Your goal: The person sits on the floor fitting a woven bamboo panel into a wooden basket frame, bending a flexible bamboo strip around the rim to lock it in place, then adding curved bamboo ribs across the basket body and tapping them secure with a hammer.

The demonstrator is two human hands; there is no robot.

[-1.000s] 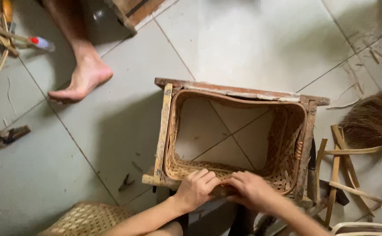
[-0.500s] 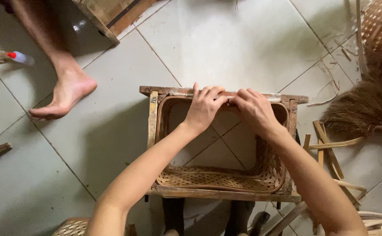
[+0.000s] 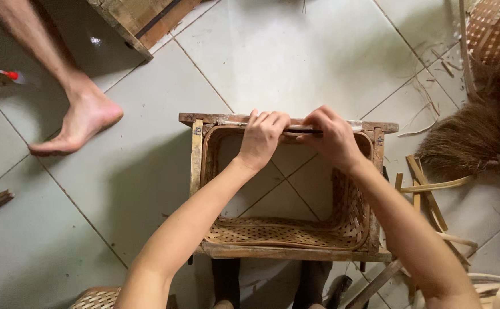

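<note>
A rectangular wooden frame (image 3: 196, 160) stands on the tiled floor, with a woven bamboo basket wall (image 3: 284, 232) fitted inside it. Both of my hands reach to the frame's far rail. My left hand (image 3: 261, 137) curls its fingers over the rail and the basket's rim there. My right hand (image 3: 331, 136) grips the same rim just to the right, pinching a thin dark strip (image 3: 302, 132) that runs between the two hands. The basket has no bottom, so floor tiles show through it.
Another person's bare foot (image 3: 78, 123) rests on the tiles at the left. A wooden plank (image 3: 141, 20) lies at the top. A brown broom head (image 3: 470, 140) and loose bamboo strips (image 3: 427, 189) lie at the right. A woven basket (image 3: 498, 31) sits top right.
My hands moved from the frame's near edge to its far rail over the last second. They now hold the rim there, a little farther apart.
</note>
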